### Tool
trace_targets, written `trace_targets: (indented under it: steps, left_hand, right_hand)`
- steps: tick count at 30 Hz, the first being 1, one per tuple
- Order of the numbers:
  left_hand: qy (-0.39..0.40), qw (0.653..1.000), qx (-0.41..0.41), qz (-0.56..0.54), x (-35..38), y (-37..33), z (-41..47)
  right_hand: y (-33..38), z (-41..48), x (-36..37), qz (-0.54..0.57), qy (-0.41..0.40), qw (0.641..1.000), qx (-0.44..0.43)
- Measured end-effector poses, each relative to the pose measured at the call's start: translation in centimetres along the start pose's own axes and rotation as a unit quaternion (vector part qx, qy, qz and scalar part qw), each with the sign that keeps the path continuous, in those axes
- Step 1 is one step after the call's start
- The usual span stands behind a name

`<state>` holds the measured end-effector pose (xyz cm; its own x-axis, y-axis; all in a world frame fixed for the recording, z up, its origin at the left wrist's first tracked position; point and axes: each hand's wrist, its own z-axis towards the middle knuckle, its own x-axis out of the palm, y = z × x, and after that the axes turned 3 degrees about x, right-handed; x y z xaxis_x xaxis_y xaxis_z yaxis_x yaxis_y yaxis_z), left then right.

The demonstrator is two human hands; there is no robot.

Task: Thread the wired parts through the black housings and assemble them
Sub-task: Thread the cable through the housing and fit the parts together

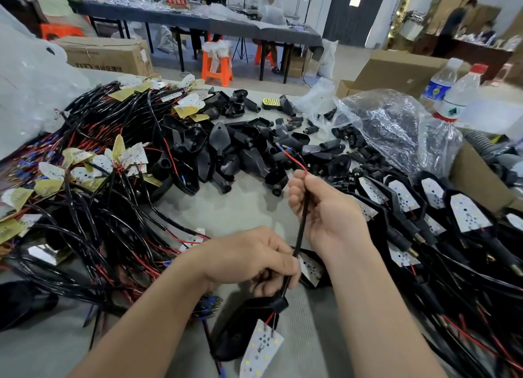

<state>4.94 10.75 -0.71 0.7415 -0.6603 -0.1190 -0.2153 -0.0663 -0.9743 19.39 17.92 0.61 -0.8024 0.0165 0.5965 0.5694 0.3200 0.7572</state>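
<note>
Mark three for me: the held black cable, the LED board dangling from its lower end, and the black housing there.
black cable [301,222]: head view, bare mid-length stretch.
LED board [261,349]: head view, middle of its white face.
black housing [243,328]: head view, broad shell body.

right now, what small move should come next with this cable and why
Probably draw the cable up with the right hand while the left hand steadies it: the LED board hangs outside the black housing on its red and black wires.
</note>
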Motion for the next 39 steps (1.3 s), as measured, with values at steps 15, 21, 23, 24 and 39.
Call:
trace_targets:
  steps: [15, 21, 23, 24, 39]
  left_hand:
    - [-0.3, 0.953, 0.021, -0.037, -2.8, 1.6, 0.0]
    - [-0.461, 0.875, 0.077, -0.128, -2.7, 1.3, 0.9]
    - [-0.464, 0.868, 0.085, -0.158, -2.8, 1.2, 0.8]
    - [-0.464, 0.866, 0.089, -0.164, -2.9, 1.2, 0.7]
    - [-0.571, 0.8, 0.157, -0.091, -1.9, 0.7, 0.9]
  right_hand:
    - [-0.6, 0.9, 0.7, -0.134, -0.039, 0.984, -0.107]
    - [-2.9, -0.6, 1.9, -0.305, 0.06, 0.947, -0.085]
    - [-3.2, -0.9, 2.1, -0.344, 0.087, 0.932, -0.072]
    - [-3.3, -1.0, 2.1, -0.36, 0.097, 0.926, -0.067]
    - [-4.4, -1.5, 2.3, -0.331, 0.044, 0.937, -0.103]
